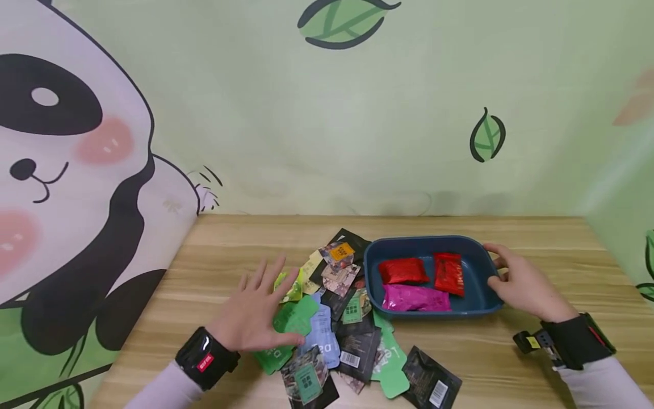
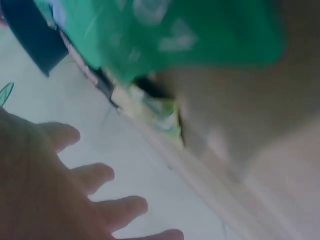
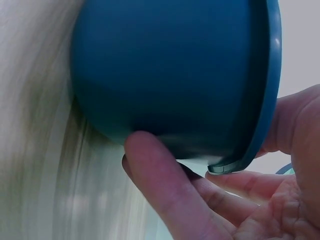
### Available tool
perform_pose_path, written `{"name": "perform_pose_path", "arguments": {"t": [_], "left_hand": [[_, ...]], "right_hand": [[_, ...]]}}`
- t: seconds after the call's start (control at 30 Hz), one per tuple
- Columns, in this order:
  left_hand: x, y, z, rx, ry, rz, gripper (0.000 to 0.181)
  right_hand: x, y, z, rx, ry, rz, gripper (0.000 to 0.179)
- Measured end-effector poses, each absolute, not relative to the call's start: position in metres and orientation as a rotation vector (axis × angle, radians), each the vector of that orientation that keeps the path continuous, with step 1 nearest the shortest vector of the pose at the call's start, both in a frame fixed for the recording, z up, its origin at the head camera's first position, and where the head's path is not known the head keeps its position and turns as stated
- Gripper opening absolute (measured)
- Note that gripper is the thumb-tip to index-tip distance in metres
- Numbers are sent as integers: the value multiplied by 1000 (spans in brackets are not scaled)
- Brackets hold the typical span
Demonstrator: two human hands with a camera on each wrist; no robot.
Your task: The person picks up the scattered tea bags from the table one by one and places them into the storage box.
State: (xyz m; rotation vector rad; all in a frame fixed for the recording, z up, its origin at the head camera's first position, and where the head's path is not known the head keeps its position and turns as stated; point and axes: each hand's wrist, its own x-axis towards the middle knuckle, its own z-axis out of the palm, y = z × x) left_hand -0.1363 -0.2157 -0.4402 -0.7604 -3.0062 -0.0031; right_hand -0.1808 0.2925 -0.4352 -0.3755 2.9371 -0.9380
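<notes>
My right hand (image 1: 533,284) grips the right end of a dark blue plastic bin (image 1: 472,275). In the right wrist view, its fingers (image 3: 155,170) curl against the outer wall near the rim. Inside the bin lie two shiny red packets (image 1: 403,271) and a magenta packet (image 1: 416,298). With fingers spread, my left hand (image 1: 245,321) hovers at the left side of a loose pile of flat packets. Nearest to it are a green packet (image 1: 301,315), a light blue packet (image 1: 323,332) and a yellow-green packet (image 1: 293,288). The left hand holds nothing.
Black packets (image 1: 431,379) with labels and more green packets (image 1: 390,363) spread toward the near side of the wooden table (image 1: 552,250). The pile reaches right up to the bin's left end. Behind stands a pale green backdrop (image 1: 388,142) with a printed panda and leaves.
</notes>
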Motion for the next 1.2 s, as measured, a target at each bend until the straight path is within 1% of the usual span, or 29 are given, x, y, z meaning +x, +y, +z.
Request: {"name": "perform_pose_path", "arguments": {"t": [0.2, 0.3, 0.57, 0.8, 0.97, 1.2], "left_hand": [[-116, -211, -453, -698, -2983, 35, 121], [-110, -209, -458, -690, -2984, 32, 116], [-102, -206, -463, -705, -3029, -12, 96], [-101, -208, -466, -691, -3058, -83, 95], [-105, -208, -458, -689, -3045, -110, 92], [-123, -186, -429, -826, -2888, -173, 86]], "right_hand": [[-177, 296, -433, -345, 2926, -940, 67], [-176, 297, -433, -331, 2929, -933, 67], [-175, 298, -434, -318, 2938, -922, 67], [-175, 297, -434, -335, 2944, -920, 67], [-176, 294, -432, -346, 2947, -920, 67], [-177, 292, -432, -356, 2939, -928, 67]]}}
